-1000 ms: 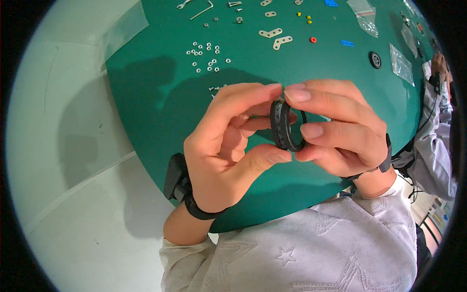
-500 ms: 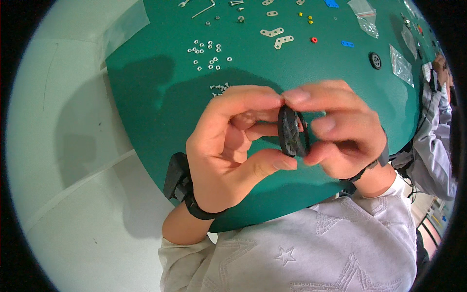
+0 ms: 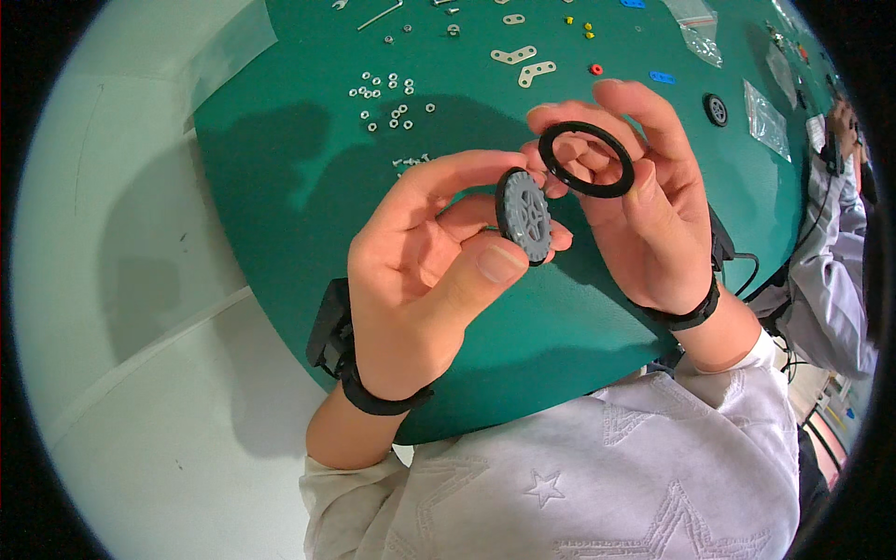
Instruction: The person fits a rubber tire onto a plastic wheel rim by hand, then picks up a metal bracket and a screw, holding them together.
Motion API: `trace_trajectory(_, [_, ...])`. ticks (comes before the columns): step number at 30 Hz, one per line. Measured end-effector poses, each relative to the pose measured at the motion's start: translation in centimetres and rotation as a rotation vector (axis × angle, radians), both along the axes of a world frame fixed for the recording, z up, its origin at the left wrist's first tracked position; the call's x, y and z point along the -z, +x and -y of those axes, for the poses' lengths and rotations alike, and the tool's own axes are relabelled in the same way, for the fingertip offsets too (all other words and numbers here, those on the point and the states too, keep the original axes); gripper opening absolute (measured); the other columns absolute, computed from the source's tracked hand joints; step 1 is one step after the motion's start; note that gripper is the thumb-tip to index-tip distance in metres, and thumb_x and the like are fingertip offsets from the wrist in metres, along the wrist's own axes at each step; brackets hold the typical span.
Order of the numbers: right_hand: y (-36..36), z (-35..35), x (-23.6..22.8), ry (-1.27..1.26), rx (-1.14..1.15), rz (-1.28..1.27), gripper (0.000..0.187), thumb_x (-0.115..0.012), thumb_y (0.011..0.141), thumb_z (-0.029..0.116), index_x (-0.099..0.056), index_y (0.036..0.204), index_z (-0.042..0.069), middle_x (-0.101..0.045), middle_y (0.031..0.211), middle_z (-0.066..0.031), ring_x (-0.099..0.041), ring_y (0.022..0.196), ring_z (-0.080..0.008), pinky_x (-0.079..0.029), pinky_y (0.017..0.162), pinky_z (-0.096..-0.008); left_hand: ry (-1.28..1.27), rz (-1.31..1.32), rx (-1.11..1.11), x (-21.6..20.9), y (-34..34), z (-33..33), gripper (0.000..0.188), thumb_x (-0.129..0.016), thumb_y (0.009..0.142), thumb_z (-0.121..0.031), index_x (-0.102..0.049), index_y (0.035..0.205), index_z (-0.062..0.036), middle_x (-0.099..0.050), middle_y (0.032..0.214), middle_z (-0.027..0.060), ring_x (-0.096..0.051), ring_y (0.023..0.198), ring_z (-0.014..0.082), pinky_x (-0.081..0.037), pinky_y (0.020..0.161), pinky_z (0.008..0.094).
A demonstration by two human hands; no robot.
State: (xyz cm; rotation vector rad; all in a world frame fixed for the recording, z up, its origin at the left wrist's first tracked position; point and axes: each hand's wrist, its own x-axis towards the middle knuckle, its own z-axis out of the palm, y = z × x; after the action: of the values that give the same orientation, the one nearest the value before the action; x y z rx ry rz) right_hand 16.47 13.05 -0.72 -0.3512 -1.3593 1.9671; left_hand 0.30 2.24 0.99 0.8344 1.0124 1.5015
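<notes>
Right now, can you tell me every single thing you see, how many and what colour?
Wheel: one, grey and black, in left hand
Ring: one, black, in right hand
Other wheel: one, black and grey, table's right
Nuts: many, silver, table's left
Screws: several, silver, beyond left hand
Spanner: one, silver, top edge
Bent key: one, silver, beside spanner
Bent plates: two, silver, beyond hands
Small ring: one, red, right of plates
Yellow bits: about three, near top
Blue plates: two, upper right
Bags: at least three, clear, right
Table: one, green, underneath
Other person: one, pale sleeve, right edge
Sweatshirt: one, white, bottom
Wristbands: two, black, wrists
Hands: two, bare, middle
</notes>
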Motion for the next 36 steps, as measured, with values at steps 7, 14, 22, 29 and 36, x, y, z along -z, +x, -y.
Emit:
trace_trajectory(7, [0.1, 0.1, 0.0, -0.081, -0.017, 0.0, 0.061, -0.057, 0.1, 0.033, -0.03, 0.151, 0.011, -0.048, 0.141, -0.024, -0.058, 0.118, -0.0267, -0.045, 0.092, -0.0342, 0.025, -0.019, -0.021, 0.6, -0.1, -0.1, 0.063, -0.061, 0.097, -0.042, -0.043, 0.136, 0.0051, -0.058, 0.121, 0.0209, -0.066, 0.092, 0.0247, -0.052, 0.076, 0.0323])
trace_trajectory(14, [0.0, 0.0, -0.3, -0.092, 0.0, 0.025, 0.055, -0.051, 0.103, 0.033, -0.032, 0.15, 0.012, -0.049, 0.141, -0.0233, -0.057, 0.116, -0.0249, -0.045, 0.087, -0.0329, 0.027, -0.007, -0.014, 0.8, -0.1, -0.1, 0.058, -0.061, 0.098, -0.039, -0.044, 0.135, 0.0036, -0.058, 0.122, 0.0205, -0.066, 0.093, 0.025, -0.053, 0.076, 0.032])
trace_trajectory(22, [0.0, -0.1, 0.1, 0.065, 0.036, 0.101, 0.051, -0.05, 0.104, 0.032, -0.036, 0.149, 0.012, -0.053, 0.138, -0.0219, -0.059, 0.113, -0.0243, -0.045, 0.081, -0.0309, 0.006, 0.018, -0.047, 1.1, 0.0, -0.2, 0.05, -0.061, 0.099, -0.032, -0.048, 0.132, 0.003, -0.06, 0.12, 0.0183, -0.067, 0.095, 0.0262, -0.055, 0.081, 0.0344])
trace_trajectory(29, [-0.1, 0.1, 0.0, 0.145, 0.063, 0.114, 0.05, -0.052, 0.103, 0.029, -0.037, 0.147, 0.01, -0.056, 0.136, -0.0216, -0.06, 0.111, -0.021, -0.047, 0.081, -0.0288, 0.024, -0.016, -0.039, 1.3, 0.1, -0.2, 0.047, -0.061, 0.099, -0.028, -0.048, 0.132, 0.0037, -0.061, 0.118, 0.0168, -0.069, 0.096, 0.0272, -0.058, 0.082, 0.0346])
trace_trajectory(36, [-0.5, 0.5, -0.2, 0.225, 0.097, 0.109, 0.054, -0.057, 0.101, 0.029, -0.037, 0.145, 0.005, -0.058, 0.134, -0.0226, -0.063, 0.108, -0.0213, -0.052, 0.079, -0.0286, 0.026, -0.005, -0.058, 1.4, 0.1, -0.3, 0.047, -0.059, 0.1, -0.026, -0.047, 0.134, 0.0043, -0.062, 0.118, 0.0174, -0.069, 0.096, 0.0271, -0.058, 0.083, 0.035])
